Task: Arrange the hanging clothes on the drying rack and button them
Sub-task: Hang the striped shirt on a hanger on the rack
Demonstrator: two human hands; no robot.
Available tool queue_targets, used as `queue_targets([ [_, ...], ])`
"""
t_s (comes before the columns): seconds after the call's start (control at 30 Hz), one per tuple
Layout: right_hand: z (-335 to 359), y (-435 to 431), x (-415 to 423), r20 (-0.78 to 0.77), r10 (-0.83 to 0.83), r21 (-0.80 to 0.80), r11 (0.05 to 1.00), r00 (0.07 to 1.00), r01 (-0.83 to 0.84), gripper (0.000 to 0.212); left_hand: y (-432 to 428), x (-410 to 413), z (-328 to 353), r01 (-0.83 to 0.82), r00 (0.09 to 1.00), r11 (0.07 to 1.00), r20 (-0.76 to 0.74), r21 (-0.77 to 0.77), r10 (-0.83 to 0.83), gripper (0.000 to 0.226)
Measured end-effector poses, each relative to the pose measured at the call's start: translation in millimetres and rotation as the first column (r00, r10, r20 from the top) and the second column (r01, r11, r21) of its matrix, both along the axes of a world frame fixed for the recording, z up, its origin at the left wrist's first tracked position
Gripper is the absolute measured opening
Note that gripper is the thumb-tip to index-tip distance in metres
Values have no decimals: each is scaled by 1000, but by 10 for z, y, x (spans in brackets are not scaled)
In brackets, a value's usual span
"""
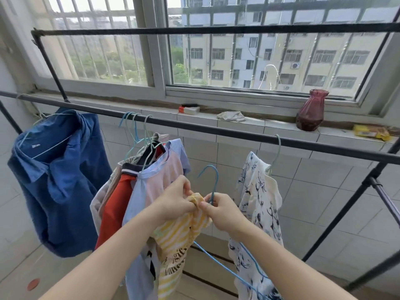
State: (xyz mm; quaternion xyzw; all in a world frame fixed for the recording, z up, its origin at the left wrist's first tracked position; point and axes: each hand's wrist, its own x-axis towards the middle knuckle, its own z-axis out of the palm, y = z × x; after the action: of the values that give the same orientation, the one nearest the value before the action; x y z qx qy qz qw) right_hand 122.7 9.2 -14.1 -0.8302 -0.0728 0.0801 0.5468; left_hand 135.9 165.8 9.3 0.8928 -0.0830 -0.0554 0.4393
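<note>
A yellow-and-white striped garment (177,237) sits on a blue wire hanger (213,180) that is off the rack, held below the front rail (238,132). My left hand (175,202) grips the garment's neck opening. My right hand (220,211) pinches the same edge together with the hanger's stem. On the rail hang a blue shirt (58,182) at the left, a bunch of clothes (138,187) in the middle, including a red top and a pale blue-and-pink shirt, and a white floral shirt (257,202) at the right.
A second black rail (194,30) runs higher up by the barred window. On the tiled sill stand a dark red vase (310,111), a red-and-white box (188,109), a crumpled cloth (230,116) and a yellow packet (371,132). The rack's legs (346,215) slant down at the right.
</note>
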Motion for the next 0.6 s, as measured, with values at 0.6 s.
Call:
queue_targets([
  [0.6, 164, -102, 367, 106, -336, 45, 942, 936, 333, 23, 187, 38, -23, -114, 981, 988, -169, -101, 96, 15],
])
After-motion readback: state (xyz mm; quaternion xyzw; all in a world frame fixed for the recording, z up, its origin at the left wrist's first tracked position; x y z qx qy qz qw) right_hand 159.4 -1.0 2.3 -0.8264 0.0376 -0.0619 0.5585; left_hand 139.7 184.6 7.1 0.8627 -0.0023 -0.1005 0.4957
